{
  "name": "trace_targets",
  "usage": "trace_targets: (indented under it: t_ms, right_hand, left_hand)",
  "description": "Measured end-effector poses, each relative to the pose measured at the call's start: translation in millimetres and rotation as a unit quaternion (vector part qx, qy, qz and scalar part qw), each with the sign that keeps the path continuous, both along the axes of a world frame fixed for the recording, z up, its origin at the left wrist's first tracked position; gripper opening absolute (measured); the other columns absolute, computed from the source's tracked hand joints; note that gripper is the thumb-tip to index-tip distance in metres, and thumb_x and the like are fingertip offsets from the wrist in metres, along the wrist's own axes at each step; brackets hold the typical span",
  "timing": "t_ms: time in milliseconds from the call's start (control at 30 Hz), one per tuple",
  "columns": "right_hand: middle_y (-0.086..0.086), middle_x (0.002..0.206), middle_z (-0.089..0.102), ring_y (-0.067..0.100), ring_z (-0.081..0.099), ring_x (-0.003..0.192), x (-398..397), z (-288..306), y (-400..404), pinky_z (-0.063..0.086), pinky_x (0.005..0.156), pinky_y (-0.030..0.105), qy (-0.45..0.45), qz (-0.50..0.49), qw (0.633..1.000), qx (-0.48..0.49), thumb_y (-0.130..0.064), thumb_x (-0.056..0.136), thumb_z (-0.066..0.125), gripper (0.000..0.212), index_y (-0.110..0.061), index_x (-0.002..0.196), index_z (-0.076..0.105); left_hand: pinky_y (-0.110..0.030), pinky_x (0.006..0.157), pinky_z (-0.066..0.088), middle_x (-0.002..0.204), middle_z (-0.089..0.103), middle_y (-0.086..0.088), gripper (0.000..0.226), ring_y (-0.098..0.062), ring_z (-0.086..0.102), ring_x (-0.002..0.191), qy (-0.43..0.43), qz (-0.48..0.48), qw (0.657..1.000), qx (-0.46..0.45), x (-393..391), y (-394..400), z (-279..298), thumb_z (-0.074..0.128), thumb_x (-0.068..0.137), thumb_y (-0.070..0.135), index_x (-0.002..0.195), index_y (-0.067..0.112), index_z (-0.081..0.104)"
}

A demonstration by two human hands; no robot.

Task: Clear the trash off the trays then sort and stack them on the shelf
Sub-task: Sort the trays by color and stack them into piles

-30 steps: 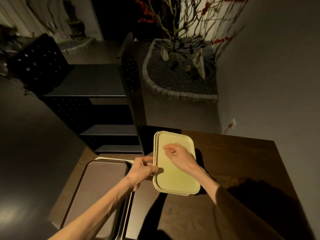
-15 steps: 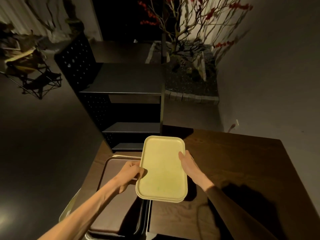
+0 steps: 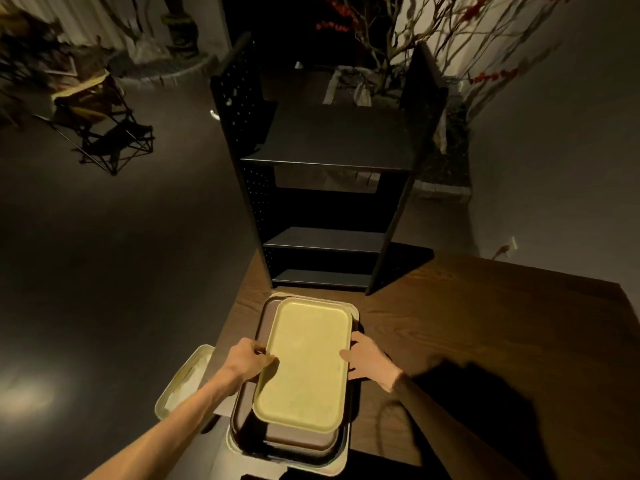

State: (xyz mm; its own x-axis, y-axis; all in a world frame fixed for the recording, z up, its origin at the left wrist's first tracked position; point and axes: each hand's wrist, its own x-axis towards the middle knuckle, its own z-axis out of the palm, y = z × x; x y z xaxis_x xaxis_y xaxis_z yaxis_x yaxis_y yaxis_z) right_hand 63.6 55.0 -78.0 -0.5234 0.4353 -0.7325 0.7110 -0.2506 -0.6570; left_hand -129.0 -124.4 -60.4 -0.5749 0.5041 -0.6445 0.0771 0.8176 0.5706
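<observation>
The dark wooden bench (image 3: pixel 485 341) fills the right of the room, and at its far edge stands the black shelf (image 3: pixel 329 161), every tier I can see bare. On the bench's near left corner sits a pile of trays: a pale large tray (image 3: pixel 341 457) at the bottom, a brown tray (image 3: pixel 277 441) nested in it, and above them the yellow tray (image 3: pixel 304 362), its surface free of trash. The left hand (image 3: pixel 247 360) has its grip pinched on the yellow tray's left rim, thumb on top; the right hand (image 3: pixel 367 362) clasps the opposite rim, fingers curled under. Whether the tray rests on the brown one or hangs just over it, I cannot tell. My worry is the mismatch: the small tray sits skewed on larger ones, so it could slide off if the whole pile is carried to the shelf. A pale bin (image 3: pixel 183 382) beside the bench holds what looks like white paper.
</observation>
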Motion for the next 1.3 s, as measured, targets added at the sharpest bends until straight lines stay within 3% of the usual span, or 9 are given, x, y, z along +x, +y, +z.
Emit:
trace_targets:
  t_ms: [233,367,533,700,900,967,1100,1200,1300]
  right_hand:
    - [0.003,0.085,0.069,0.021,0.069,0.079,-13.5,-31.1,-29.9,0.062,0.072,0.044,-0.058,0.062,0.985,0.151,-0.027,0.089,0.054,0.011,-0.027,0.099,0.055]
    - [-0.008,0.072,0.054,0.011,0.054,0.067,-22.0,-26.0,-37.6,0.041,0.054,0.019,-0.067,0.086,0.975,0.195,-0.024,0.093,0.058,0.027,-0.016,0.118,0.055]
    - [0.012,0.118,0.064,0.024,0.064,0.099,-20.5,-41.2,-41.8,0.052,0.069,0.022,-0.061,0.062,0.984,0.152,-0.012,0.09,0.066,0.053,-0.009,0.138,0.043]
    - [0.008,0.113,0.066,0.026,0.065,0.102,-14.3,-38.6,-46.1,0.054,0.09,0.038,-0.078,0.044,0.985,0.147,-0.02,0.084,0.068,0.049,-0.014,0.129,0.052]
    - [0.005,0.098,0.06,0.014,0.058,0.081,-18.2,-42.3,-44.7,0.053,0.065,0.025,-0.109,0.073,0.973,0.19,-0.03,0.078,0.077,0.059,-0.01,0.125,0.049]
    - [0.003,0.108,0.056,0.009,0.055,0.088,-18.1,-35.5,-45.7,0.046,0.07,0.013,-0.104,0.027,0.959,0.262,-0.035,0.076,0.081,0.069,-0.013,0.131,0.047]
    - [0.01,0.125,0.052,0.024,0.053,0.119,-18.1,-38.3,-49.7,0.041,0.093,0.023,-0.135,0.004,0.959,0.249,-0.05,0.072,0.082,0.085,-0.007,0.134,0.044]
    - [0.007,0.103,0.059,0.024,0.062,0.101,-17.4,-44.0,-57.0,0.039,0.07,0.019,-0.165,0.007,0.963,0.213,-0.055,0.071,0.081,0.062,-0.012,0.103,0.05]
    - [0.009,0.115,0.061,0.023,0.06,0.108,-19.6,-45.0,-62.3,0.043,0.079,0.024,-0.149,0.003,0.972,0.179,-0.052,0.075,0.079,0.072,-0.005,0.122,0.053]
  left_hand:
    - [-0.031,0.07,0.061,0.077,0.075,-0.002,0.009,-0.014,0.071,0.07,0.072,-0.028,0.996,-0.052,-16.8,-17.4,-34.7,0.078,0.078,0.023,0.074,0.015,0.078]
    - [-0.034,0.074,0.062,0.079,0.075,-0.003,0.021,-0.019,0.072,0.075,0.112,-0.029,0.991,-0.06,-20.9,-14.6,-46.2,0.078,0.078,0.035,0.081,0.014,0.077]
    - [-0.033,0.079,0.06,0.088,0.077,-0.005,0.023,-0.021,0.073,0.082,0.147,-0.036,0.985,-0.078,-20.2,-8.0,-48.6,0.074,0.083,0.032,0.089,0.01,0.076]
    - [-0.033,0.081,0.059,0.09,0.077,-0.006,0.017,-0.022,0.072,0.084,0.149,-0.054,0.984,-0.079,-22.3,-5.6,-51.0,0.072,0.085,0.023,0.091,0.009,0.078]
    - [-0.033,0.074,0.062,0.082,0.075,-0.001,0.021,-0.014,0.07,0.071,0.133,-0.072,0.985,-0.086,-33.6,-5.1,-56.3,0.077,0.08,0.03,0.09,0.012,0.076]
    - [-0.033,0.073,0.061,0.085,0.072,0.001,0.033,-0.014,0.069,0.072,0.135,-0.072,0.984,-0.092,-37.6,-6.8,-54.0,0.08,0.076,0.039,0.093,0.014,0.07]
    - [-0.038,0.088,0.054,0.123,0.057,-0.012,0.066,-0.03,0.062,0.105,0.11,-0.06,0.988,-0.096,-40.1,-11.7,-50.3,0.079,0.074,0.046,0.122,0.014,0.046]
    - [-0.041,0.097,0.05,0.131,0.057,-0.016,0.061,-0.032,0.058,0.115,0.02,-0.039,0.995,-0.092,-33.8,-15.5,-55.9,0.065,0.088,0.045,0.132,0.008,0.045]
    - [-0.042,0.095,0.052,0.116,0.064,-0.012,0.035,-0.027,0.059,0.102,-0.044,0.007,0.997,-0.066,-25.7,-18.4,-59.6,0.058,0.093,0.046,0.108,0.015,0.056]
